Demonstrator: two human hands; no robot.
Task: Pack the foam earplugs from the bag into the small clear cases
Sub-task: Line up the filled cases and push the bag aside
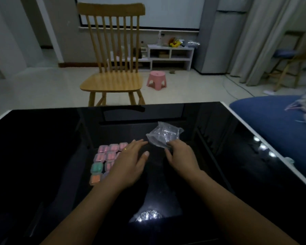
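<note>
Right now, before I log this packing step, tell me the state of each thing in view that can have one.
plastic bag: crumpled, looks empty, on the table, near edge under the right fingertips
small clear cases: filled with earplugs, set in a tight grid, lids look shut
left hand: fingers straight, over the cases
right hand: fingers on the bag's edge, grip unclear
chair: empty, facing the table

The left hand (129,161) covers the right-hand part of the group of small clear cases (102,160), so their full count cannot be told. The crumpled clear bag (163,134) looks empty, though its folds and the dim light leave that unsure. The right hand (181,154) hides the bag's near edge, fingertips out of sight
</note>
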